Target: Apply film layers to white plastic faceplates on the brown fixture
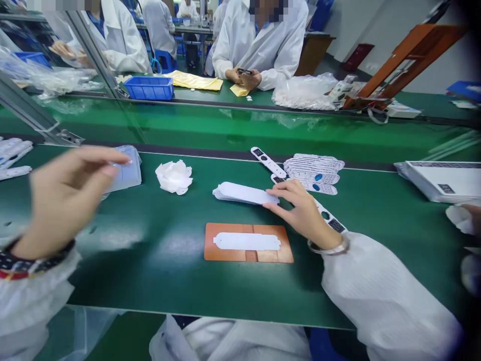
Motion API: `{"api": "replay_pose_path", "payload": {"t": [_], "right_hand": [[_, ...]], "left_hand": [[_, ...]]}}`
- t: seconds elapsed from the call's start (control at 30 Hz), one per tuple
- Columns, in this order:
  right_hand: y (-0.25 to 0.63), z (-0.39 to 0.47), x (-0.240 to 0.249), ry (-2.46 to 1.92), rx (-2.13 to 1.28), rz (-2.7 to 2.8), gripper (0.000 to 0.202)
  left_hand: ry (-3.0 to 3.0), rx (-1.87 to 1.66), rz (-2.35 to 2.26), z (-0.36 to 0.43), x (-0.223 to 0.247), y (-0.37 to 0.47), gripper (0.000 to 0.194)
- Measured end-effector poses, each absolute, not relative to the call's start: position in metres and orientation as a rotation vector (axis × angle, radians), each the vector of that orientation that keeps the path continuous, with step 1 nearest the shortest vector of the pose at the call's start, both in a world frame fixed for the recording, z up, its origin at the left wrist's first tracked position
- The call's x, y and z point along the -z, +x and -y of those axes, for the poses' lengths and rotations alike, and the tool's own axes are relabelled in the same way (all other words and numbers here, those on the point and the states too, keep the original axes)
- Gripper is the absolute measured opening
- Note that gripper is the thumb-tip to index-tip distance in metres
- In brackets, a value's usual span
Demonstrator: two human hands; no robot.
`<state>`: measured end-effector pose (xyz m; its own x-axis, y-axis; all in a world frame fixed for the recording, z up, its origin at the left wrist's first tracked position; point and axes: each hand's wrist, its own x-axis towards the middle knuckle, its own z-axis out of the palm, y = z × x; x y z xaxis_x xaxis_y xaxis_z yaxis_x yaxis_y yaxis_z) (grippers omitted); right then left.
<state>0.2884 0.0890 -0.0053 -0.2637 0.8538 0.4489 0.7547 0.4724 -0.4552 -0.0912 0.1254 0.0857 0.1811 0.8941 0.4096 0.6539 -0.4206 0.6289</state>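
My right hand [300, 210] has its thumb and fingertips on the right end of a small stack of white elongated strips [244, 193]. In front of the stack, one white strip [246, 241] lies flat on an orange-brown rectangular plate [251, 256]. My left hand [67, 193] is raised at the left, thumb and index fingertip close together; whatever is between them is too small to make out. Behind that hand sits a clear plastic bag with pale sheets [130, 168]. Crumpled white paper pieces [174, 177] lie between the bag and the stack.
Printed strips [311, 170] are piled behind my right hand, with more beside and under it. A white box in plastic [447, 178] stands at right. Across the green divider [210, 125] are a blue bin [149, 88], an orange-brown frame [402, 62] and a seated person [263, 45].
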Motion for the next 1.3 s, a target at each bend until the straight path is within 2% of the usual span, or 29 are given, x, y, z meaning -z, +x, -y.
{"api": "replay_pose_path", "payload": {"t": [0.07,0.13,0.2,0.3,0.47,0.7,1.1,1.3], "right_hand": [[0.291,-0.069,0.0,-1.31,-0.391,2.119,0.022],[0.292,-0.049,-0.002,-1.317,-0.6,2.172,0.022],[0.289,-0.034,0.001,-1.355,-0.706,2.191,0.022],[0.284,-0.025,0.007,-1.406,-0.696,2.19,0.022],[0.28,-0.025,0.014,-1.419,-0.591,2.17,0.02],[0.279,-0.007,0.02,-1.431,-0.453,2.107,0.033],[0.265,0.004,0.025,-1.585,-0.34,1.985,0.028],[0.262,0.02,0.028,-1.619,-0.021,2.065,0.036]], "left_hand": [[2.296,-0.773,-1.166,-0.111,-0.07,-0.066,0.026],[2.34,-0.306,-0.926,-0.097,-0.055,-0.045,0.037],[2.414,0.036,-0.874,-0.087,-0.041,-0.03,0.043],[2.523,0.278,-0.896,-0.08,-0.027,-0.019,0.046],[2.607,0.374,-0.898,-0.079,-0.021,-0.018,0.049],[2.708,0.549,-0.902,-0.064,-0.018,-0.012,0.061],[2.553,0.563,-0.975,-0.068,-0.023,-0.006,0.056],[2.509,0.422,-0.979,-0.07,-0.019,-0.016,0.057]]}}
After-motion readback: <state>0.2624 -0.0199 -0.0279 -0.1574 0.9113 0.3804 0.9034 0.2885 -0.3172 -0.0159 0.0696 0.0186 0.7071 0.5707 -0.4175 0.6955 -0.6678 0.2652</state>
